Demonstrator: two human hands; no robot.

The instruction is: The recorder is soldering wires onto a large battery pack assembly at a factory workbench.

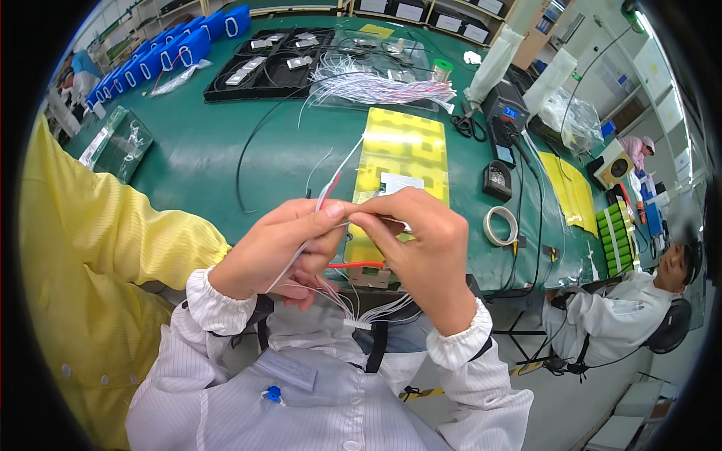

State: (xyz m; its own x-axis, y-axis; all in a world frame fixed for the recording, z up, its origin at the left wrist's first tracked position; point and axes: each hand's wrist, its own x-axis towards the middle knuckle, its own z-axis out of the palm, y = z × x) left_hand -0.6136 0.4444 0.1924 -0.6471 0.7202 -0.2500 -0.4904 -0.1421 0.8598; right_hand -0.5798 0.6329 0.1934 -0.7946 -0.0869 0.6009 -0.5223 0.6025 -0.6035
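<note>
Looks like an electronics assembly workshop. Shown by a large green work surface, with black trays of small parts and a bundle of white wires toward the far edge, blue bins lined up toward the far left corner, scissors and a box with a lit display farther right, and green cylinders by the near right corner. Also shown by a yellow smock and a white smock.

Between the box and yellow pad, the table lies open, crossed by a cable. The tray and wires obstruct its far edge.
</note>
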